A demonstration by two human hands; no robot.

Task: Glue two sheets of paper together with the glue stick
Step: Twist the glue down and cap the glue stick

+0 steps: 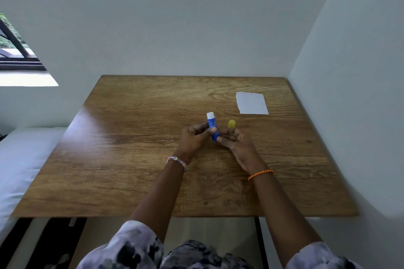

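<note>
A: Which step is she on?

B: Getting the glue ready, I'd judge. The left hand (194,137) grips the glue stick (212,126) by its blue barrel, thumb and fingers curled round it, upright above the table (131,159) with the white glue end showing at the top. The right hand (235,141) pinches the base of the barrel with thumb and forefinger, which looks like twisting the glue up, and its other fingers hold the yellow cap (231,124) (so the cap is already off).

A: And the sheets?

B: Only one patch of white paper (251,103) shows, lying flat farther back on the right, well apart from the hands. Whether that is one sheet or two stacked, I cannot tell.

A: So the next move?

B: Probably carrying the stick to that paper and rubbing glue over its face. That calls for one hand freed to pin the sheet, since light paper would slide under the stick.

A: The surface?

B: A wood-grain tabletop, matte, with a pale glare on its left part. Beside it, on the left, something white and padded (a mattress, perhaps). Beyond, plain pale walls meet in a corner at the right, and a dark-framed window (19,50) sits far left with greenery outside.
</note>
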